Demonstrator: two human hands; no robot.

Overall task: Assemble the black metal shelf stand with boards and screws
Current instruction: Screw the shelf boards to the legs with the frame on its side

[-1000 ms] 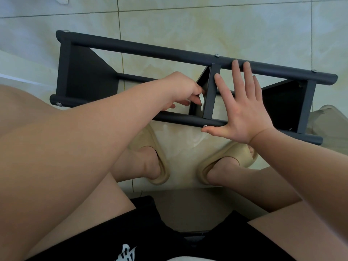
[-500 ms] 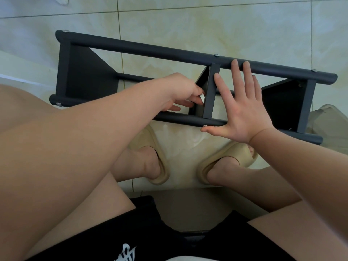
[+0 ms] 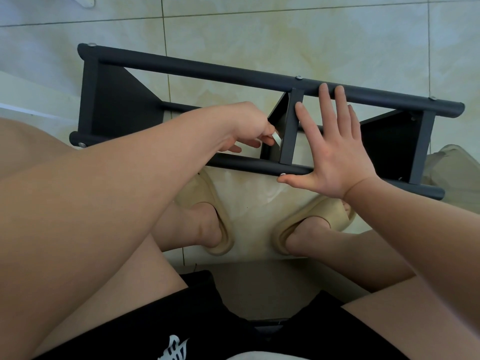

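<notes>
Tiled floor (image 3: 259, 35), shelf stand (image 3: 207, 71) unmoved, right hand (image 3: 335, 162) fingers still splayed, left hand (image 3: 246, 123) grasp unclear.

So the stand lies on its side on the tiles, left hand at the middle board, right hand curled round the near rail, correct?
No: the head view shows the right hand flat, fingers straight, spanning the stand from near rail to far rail. The rest holds.

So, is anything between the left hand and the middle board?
Nothing visible does. The left hand is right at the middle board; the right hand lies flat on the frame, right of it.
</notes>
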